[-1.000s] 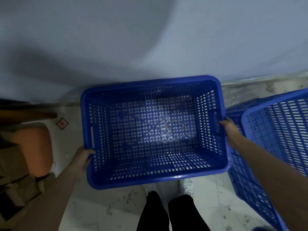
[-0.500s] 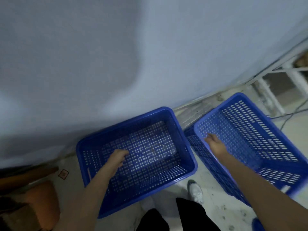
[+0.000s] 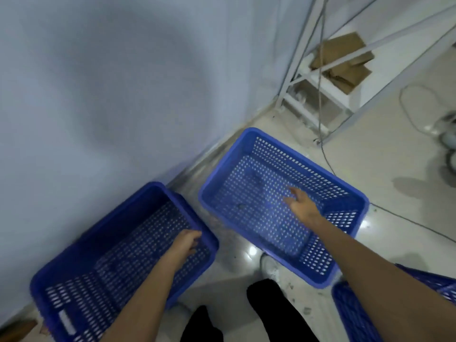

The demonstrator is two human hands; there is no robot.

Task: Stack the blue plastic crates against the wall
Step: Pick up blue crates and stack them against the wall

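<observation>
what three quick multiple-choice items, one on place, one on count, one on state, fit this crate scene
1. Where is the left blue perforated plastic crate?
A. against the wall
B. on the shelf
C. on the other crate

2. How many crates are seen whole?
A. one
B. two
C. five

3. What is the right hand doing?
A. gripping a cable
B. reaching open over the right blue perforated plastic crate
C. resting on the wall

Answers: 1 A, its long side lies along the grey wall. 2 B, a third shows only partly. 3 B, fingers spread, gripping nothing.
</observation>
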